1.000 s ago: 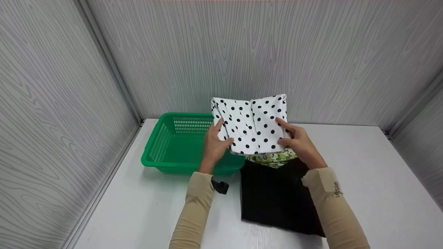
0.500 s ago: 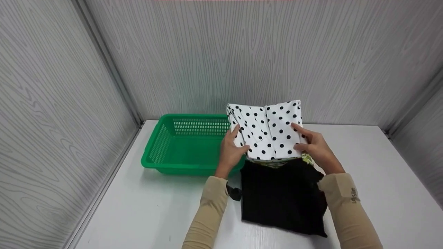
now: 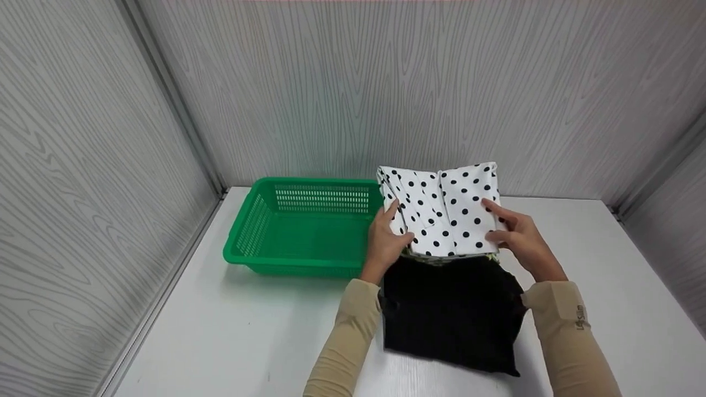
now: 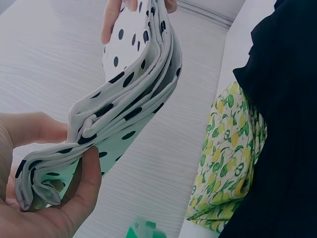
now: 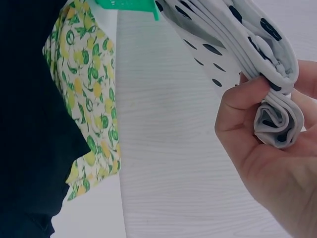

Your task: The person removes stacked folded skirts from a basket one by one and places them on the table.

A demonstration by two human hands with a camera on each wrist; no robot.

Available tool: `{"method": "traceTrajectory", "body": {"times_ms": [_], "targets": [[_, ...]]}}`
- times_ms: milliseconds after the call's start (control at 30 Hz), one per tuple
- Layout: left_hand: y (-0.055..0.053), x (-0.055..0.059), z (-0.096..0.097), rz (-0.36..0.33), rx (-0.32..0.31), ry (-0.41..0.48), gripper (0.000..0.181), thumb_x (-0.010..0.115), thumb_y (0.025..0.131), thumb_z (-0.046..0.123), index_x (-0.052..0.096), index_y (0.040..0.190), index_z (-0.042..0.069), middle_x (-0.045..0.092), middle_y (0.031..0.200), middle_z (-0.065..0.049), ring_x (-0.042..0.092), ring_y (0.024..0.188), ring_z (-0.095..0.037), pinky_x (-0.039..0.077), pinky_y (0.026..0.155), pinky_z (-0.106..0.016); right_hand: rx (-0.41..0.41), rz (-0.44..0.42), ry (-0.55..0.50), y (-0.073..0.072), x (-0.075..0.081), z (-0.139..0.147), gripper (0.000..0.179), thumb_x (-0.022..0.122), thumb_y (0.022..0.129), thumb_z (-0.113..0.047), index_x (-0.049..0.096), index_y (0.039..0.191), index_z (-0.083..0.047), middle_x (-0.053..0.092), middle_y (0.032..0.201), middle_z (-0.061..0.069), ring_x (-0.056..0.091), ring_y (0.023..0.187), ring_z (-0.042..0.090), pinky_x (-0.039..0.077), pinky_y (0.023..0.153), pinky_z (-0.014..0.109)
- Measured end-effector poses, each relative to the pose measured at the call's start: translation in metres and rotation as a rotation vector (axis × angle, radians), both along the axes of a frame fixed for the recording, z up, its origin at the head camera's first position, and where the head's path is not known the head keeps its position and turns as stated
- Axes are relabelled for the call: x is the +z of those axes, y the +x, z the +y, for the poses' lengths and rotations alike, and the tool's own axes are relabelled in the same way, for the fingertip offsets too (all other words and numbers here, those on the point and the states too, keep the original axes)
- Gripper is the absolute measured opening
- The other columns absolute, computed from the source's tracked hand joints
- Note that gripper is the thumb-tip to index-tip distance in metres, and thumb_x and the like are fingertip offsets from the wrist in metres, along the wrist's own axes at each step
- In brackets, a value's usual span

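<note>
A folded white cloth with black polka dots [image 3: 441,212] is held up between my two hands, its layers showing edge-on in both wrist views. My left hand [image 3: 386,242] pinches its left edge between thumb and fingers. On the opposite edge my right hand [image 3: 518,237] grips it the same way. Below and behind it lies a folded lemon-print cloth [image 4: 223,163], mostly hidden in the head view. A black cloth [image 3: 452,314] lies spread in front, overlapping part of the lemon print.
A green plastic basket [image 3: 303,262] with slotted walls stands to the left of the cloths. The white table [image 3: 220,342] meets patterned grey panels [image 3: 353,94] at the back and sides.
Both hands have carried the polka-dot cloth to the right and slightly down, away from over the basket to above the lemon-print cloth. The basket and black cloth stay in place.
</note>
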State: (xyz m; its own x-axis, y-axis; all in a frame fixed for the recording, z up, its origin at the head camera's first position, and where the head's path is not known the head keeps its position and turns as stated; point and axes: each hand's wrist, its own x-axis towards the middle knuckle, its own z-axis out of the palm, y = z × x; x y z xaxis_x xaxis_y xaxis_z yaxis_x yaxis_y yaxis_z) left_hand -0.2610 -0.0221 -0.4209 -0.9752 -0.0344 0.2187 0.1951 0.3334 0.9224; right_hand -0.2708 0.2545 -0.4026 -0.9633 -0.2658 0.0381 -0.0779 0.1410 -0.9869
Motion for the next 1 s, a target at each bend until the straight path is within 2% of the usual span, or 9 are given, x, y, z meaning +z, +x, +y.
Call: {"method": "traceTrajectory", "body": {"times_ms": [267, 433, 633, 867, 1000], "targets": [[0.0, -0.008, 0.015, -0.018, -0.004, 0.01, 0.077, 0.07, 0.08, -0.003, 0.044, 0.152, 0.001, 0.03, 0.157, -0.032, 0.029, 0.146, -0.039, 0.049, 0.089, -0.034, -0.005, -0.029, -0.037, 0.001, -0.006, 0.017, 0.076, 0.053, 0.089, 0.016, 0.026, 0.158, -0.001, 0.02, 0.163, 0.025, 0.055, 0.113, 0.008, 0.055, 0.082, 0.026], [0.001, -0.012, 0.024, -0.039, -0.017, -0.001, 0.077, 0.069, 0.08, -0.003, 0.044, 0.153, 0.003, 0.03, 0.157, -0.03, 0.03, 0.146, -0.038, 0.048, 0.081, -0.03, -0.01, -0.039, -0.028, 0.002, -0.011, 0.027, 0.076, 0.052, 0.09, 0.016, 0.024, 0.158, -0.001, 0.016, 0.164, 0.025, 0.052, 0.116, 0.007, 0.055, 0.083, 0.025], [0.003, -0.015, 0.033, -0.064, -0.021, -0.03, 0.076, 0.07, 0.082, -0.001, 0.044, 0.153, 0.005, 0.03, 0.158, -0.029, 0.03, 0.147, -0.039, 0.047, 0.087, -0.035, -0.01, -0.04, -0.025, 0.005, -0.016, 0.035, 0.074, 0.052, 0.091, 0.015, 0.024, 0.158, 0.001, 0.011, 0.165, 0.026, 0.05, 0.118, 0.008, 0.055, 0.085, 0.025], [0.004, -0.017, 0.053, -0.097, -0.007, -0.015, 0.076, 0.071, 0.083, 0.0, 0.044, 0.154, 0.009, 0.029, 0.159, -0.027, 0.031, 0.146, -0.038, 0.045, 0.074, -0.033, -0.027, -0.031, -0.06, 0.009, -0.019, 0.051, 0.074, 0.054, 0.091, 0.016, 0.026, 0.157, 0.0, 0.01, 0.164, 0.029, 0.054, 0.114, 0.002, 0.055, 0.083, 0.024], [0.005, -0.019, 0.065, -0.099, 0.015, -0.028, 0.077, 0.072, 0.082, -0.001, 0.045, 0.153, 0.008, 0.034, 0.158, -0.024, 0.036, 0.144, -0.036, 0.045, 0.074, -0.032, -0.032, -0.028, -0.069, 0.011, -0.023, 0.062, 0.073, 0.055, 0.091, 0.015, 0.03, 0.157, -0.004, 0.009, 0.163, 0.031, 0.054, 0.114, 0.002, 0.055, 0.083, 0.025]]}}
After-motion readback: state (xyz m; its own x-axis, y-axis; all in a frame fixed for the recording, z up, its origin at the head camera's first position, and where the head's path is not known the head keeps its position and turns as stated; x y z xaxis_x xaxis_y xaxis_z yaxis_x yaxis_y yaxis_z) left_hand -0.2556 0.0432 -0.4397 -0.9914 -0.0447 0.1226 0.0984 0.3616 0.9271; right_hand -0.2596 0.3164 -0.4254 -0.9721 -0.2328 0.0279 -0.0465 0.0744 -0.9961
